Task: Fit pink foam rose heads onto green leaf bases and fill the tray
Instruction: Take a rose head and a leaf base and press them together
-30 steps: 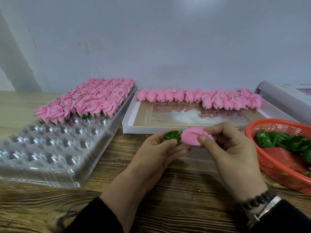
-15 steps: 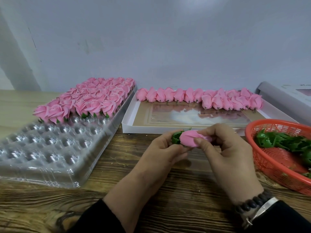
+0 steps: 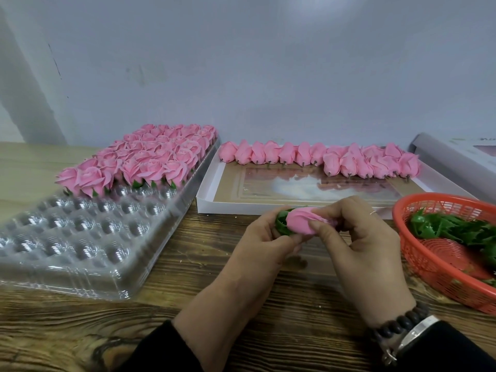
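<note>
Near the table's front edge, the left hand [image 3: 264, 237] pinches a green leaf base [image 3: 282, 223] while the right hand's [image 3: 359, 237] fingers [image 3: 318, 229] pinch a pink rose [image 3: 306, 220] into it. Seating looks nearly done; next comes an empty cup in the clear tray [image 3: 88, 237]. Compared with a second ago, less leaf shows.

We see the left hand [image 3: 264, 238] pinching a green leaf base [image 3: 282, 223] against a pink rose head [image 3: 304, 221] gripped by the right hand [image 3: 367, 242]; half-filled clear tray [image 3: 88, 237] left, red basket [image 3: 434, 264] right.
</note>
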The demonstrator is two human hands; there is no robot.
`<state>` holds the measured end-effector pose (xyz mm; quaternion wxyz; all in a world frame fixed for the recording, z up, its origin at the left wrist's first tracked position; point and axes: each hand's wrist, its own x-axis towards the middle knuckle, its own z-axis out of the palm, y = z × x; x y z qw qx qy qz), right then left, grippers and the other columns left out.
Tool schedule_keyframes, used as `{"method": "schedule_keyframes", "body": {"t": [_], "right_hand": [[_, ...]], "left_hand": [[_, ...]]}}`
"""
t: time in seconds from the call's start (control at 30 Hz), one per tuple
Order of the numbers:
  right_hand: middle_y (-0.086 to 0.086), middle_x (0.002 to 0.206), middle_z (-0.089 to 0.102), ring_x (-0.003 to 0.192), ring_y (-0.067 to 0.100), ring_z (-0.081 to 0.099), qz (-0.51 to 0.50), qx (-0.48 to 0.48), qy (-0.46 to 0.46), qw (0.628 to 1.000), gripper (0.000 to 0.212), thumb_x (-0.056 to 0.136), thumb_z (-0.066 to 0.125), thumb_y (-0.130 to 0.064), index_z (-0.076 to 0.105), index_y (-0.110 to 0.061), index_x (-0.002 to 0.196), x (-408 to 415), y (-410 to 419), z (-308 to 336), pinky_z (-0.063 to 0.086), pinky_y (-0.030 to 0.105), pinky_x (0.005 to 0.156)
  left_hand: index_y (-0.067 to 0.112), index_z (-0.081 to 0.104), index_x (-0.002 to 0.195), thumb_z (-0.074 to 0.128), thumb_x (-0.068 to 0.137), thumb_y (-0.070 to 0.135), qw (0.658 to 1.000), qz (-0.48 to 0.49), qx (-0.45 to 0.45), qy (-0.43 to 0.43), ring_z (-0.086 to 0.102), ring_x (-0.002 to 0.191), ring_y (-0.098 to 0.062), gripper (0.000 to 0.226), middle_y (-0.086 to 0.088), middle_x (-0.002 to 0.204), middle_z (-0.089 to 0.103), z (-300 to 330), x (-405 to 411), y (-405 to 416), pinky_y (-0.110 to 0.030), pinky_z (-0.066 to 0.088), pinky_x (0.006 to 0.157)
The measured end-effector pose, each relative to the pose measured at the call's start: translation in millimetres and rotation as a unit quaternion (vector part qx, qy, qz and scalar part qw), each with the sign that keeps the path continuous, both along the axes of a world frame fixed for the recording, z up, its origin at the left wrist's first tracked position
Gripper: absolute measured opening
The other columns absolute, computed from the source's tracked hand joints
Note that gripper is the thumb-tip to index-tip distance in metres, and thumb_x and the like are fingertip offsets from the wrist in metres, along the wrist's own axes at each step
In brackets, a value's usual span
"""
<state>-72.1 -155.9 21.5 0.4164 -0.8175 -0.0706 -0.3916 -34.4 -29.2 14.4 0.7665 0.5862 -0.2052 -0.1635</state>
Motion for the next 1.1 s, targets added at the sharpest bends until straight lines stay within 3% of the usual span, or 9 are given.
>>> {"method": "schedule_keyframes", "body": {"t": [0.23,0.33,0.47,0.6,0.7,0.97,1.1], "right_hand": [[-0.012,0.073,0.055,0.072,-0.004,0.052,0.011,0.006,0.003,1.0,0.031,0.074,0.073,0.0,0.06,-0.029,0.076,-0.2,3.3,0.7,0.038,0.004,0.066],[-0.013,0.072,0.055,0.073,-0.004,0.053,0.009,0.005,0.009,1.0,0.037,0.075,0.072,0.0,0.057,-0.034,0.074,-1.0,5.3,0.8,0.039,0.005,0.065],[0.0,0.073,0.064,0.07,0.014,0.06,0.025,0.108,0.041,0.993,0.034,0.076,0.071,-0.004,0.058,-0.034,0.068,0.0,1.9,-1.1,0.047,0.016,0.062],[0.003,0.066,0.065,0.066,0.021,0.059,0.044,0.199,0.066,0.977,0.031,0.077,0.07,-0.006,0.065,-0.035,0.066,2.7,-3.6,-0.2,0.049,0.028,0.063],[-0.002,0.066,0.065,0.063,0.015,0.057,0.049,0.197,0.074,0.976,0.034,0.077,0.07,-0.006,0.065,-0.038,0.068,2.7,-3.3,0.9,0.048,0.025,0.061],[0.01,0.07,0.066,0.072,0.034,0.062,0.019,0.197,0.069,0.978,0.03,0.078,0.07,-0.003,0.06,-0.028,0.063,3.5,-5.0,-1.3,0.05,0.04,0.068],[0.005,0.073,0.066,0.072,0.027,0.062,0.007,0.168,0.065,0.984,0.03,0.078,0.07,-0.004,0.058,-0.029,0.067,3.8,-3.1,-2.4,0.05,0.027,0.065]], "left_hand": [[0.007,0.058,0.116,0.059,0.072,0.006,1.0,0.0,-0.006,0.0,0.057,0.112,-0.036,0.044,-0.024,0.115,0.061,-1.7,-1.8,-2.1,-0.048,0.044,0.097],[0.011,0.061,0.109,0.054,0.065,-0.001,0.997,0.003,-0.057,0.045,0.053,0.101,-0.031,0.047,-0.024,0.107,0.061,0.5,-2.8,-3.3,-0.04,0.044,0.088],[0.014,0.051,0.123,0.053,0.066,-0.013,0.989,0.011,-0.115,0.09,0.057,0.1,-0.02,0.063,-0.014,0.109,0.061,3.9,-2.5,-4.6,-0.029,0.043,0.091],[0.02,0.053,0.121,0.044,0.08,-0.017,0.995,0.006,-0.074,0.068,0.057,0.091,-0.009,0.056,-0.003,0.101,0.062,3.4,-3.7,-5.5,-0.026,0.043,0.091],[0.028,0.055,0.116,0.047,0.081,-0.013,0.998,0.016,-0.025,0.047,0.052,0.089,-0.013,0.054,0.002,0.094,0.062,2.3,-4.4,-5.7,-0.029,0.042,0.084],[0.027,0.039,0.138,0.04,0.087,-0.012,0.998,0.036,0.055,-0.011,0.038,0.086,-0.02,0.064,-0.01,0.097,0.047,-1.5,-7.0,-7.2,-0.037,0.036,0.08],[0.032,0.037,0.138,0.042,0.089,-0.007,0.996,0.04,0.074,-0.024,0.042,0.085,-0.018,0.063,-0.006,0.098,0.053,-5.0,-7.3,-8.3,-0.04,0.042,0.084]]}}
